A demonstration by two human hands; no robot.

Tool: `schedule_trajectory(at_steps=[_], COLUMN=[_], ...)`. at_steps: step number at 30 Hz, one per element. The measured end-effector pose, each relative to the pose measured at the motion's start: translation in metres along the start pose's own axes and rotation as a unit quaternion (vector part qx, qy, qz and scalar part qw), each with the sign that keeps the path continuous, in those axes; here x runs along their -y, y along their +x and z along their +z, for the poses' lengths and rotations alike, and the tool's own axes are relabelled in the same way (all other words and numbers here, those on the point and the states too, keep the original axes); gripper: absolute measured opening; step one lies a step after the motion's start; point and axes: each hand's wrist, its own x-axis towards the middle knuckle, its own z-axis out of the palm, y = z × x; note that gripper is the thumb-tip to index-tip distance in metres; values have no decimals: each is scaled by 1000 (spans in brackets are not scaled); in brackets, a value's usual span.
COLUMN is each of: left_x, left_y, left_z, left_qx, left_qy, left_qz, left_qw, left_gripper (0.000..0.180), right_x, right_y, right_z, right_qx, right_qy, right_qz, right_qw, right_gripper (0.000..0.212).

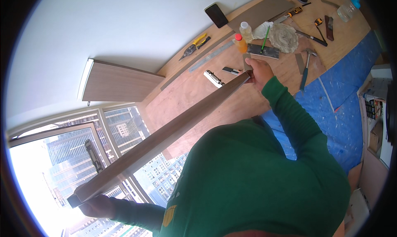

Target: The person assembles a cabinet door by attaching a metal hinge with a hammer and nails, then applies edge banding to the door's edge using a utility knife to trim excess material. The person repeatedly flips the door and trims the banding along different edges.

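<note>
A long, narrow wood-grain board [165, 131] slants across the view, held up in both hands. My right hand [260, 73] is closed on its far right end, thumb on top. A short grey-brown strip [247, 61] shows by that thumb; whether it is held or lies behind cannot be told. At the near left end, my left hand [97, 206] grips the board from below, its fingers partly hidden. A dark, squared end piece [74, 201] shows there. Beneath the right end, a utility knife [232, 70] and a metal hinge-like fitting [214, 78] lie on the plywood surface [186, 90].
Behind my right hand are an orange-filled bottle [240, 44], a clear bottle [245, 31], a crumpled cloth [283, 38] and a green pencil [265, 39]. A hammer [306, 69] lies farther right. Snips [193, 46] and a phone [216, 15] are along the wall. Windows [74, 154] stand left.
</note>
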Motion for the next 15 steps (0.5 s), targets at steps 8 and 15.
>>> schedule_trajectory(at_steps=[8,15], left_x=[-2,-1], left_y=[-1,1], left_z=[3,4], left_qx=[-16,50], left_qy=[-26,-74], left_qz=[-20,43], left_qw=[999,995], left_gripper=[35,32], right_x=[1,26], right_y=[9,3], right_z=[-6,-7], right_qx=[-47,27], right_qy=[94,49], right_qz=[71,38], right_qw=[992,998], right_gripper=[26,38])
